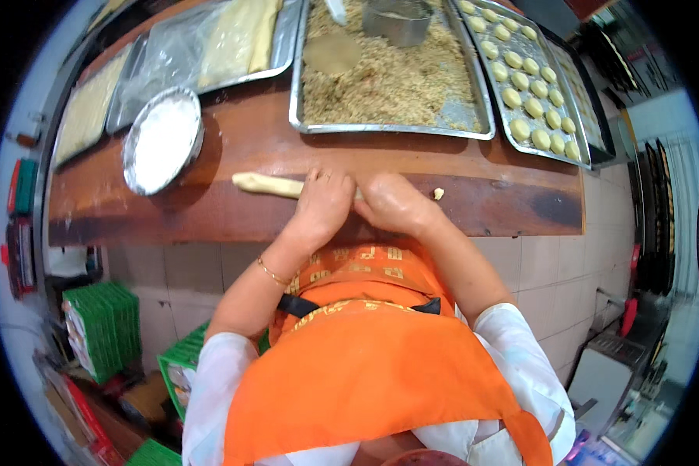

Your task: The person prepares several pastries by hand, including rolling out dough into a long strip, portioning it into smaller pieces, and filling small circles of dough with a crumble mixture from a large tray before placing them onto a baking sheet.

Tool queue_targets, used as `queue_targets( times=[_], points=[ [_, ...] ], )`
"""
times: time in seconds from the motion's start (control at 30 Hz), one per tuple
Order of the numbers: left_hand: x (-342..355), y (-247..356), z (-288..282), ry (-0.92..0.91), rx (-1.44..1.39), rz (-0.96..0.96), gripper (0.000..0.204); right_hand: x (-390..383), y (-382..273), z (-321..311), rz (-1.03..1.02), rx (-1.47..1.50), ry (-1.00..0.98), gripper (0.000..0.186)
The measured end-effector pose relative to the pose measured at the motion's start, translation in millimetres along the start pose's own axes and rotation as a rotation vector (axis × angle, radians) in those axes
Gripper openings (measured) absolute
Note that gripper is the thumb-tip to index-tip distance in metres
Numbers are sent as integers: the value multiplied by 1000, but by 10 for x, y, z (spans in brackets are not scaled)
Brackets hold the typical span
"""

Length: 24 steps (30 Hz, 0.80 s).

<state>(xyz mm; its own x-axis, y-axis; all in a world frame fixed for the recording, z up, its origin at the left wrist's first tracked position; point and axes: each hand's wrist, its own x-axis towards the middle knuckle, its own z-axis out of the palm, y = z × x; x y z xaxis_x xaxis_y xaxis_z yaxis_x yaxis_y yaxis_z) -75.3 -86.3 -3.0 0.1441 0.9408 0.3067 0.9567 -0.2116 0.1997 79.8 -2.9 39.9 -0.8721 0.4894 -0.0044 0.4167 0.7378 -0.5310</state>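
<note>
A pale rope of dough [266, 185] lies across the wooden table near its front edge, its free end pointing left. My left hand [326, 202] is closed over the rope, fingers curled around it. Close beside it, my right hand [396, 203] is closed at the rope's right end; a bit of dough shows between the two hands. What the right fingers hold underneath is partly hidden. Just right of that hand, a small scrap of dough [439, 193] sits on the wood.
Beyond my hands stands a metal tray [396, 132] of crumbly brown filling, holding a metal ring [396, 29] and a round disc [332, 53]. To its right is a tray [512, 140] of small dough balls. Leftward are a bowl [197, 144] of white powder and plastic-covered dough [233, 46].
</note>
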Motion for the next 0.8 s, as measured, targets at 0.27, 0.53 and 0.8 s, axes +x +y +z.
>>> queue_targets(
  times=[0.27, 0.53, 0.8],
  points=[
    [97, 62, 106, -53, 114, -60, 26, -26, 37, 298, 127, -82, 263, 13],
    [252, 209, -106, 5, 96, -54, 39, -802, 653, -283, 147, 1790, 428, 40],
    [740, 1028, 491, 4, -508, 155, 35, -1185, 934, -300, 443, 1168, 650, 29]
  ],
)
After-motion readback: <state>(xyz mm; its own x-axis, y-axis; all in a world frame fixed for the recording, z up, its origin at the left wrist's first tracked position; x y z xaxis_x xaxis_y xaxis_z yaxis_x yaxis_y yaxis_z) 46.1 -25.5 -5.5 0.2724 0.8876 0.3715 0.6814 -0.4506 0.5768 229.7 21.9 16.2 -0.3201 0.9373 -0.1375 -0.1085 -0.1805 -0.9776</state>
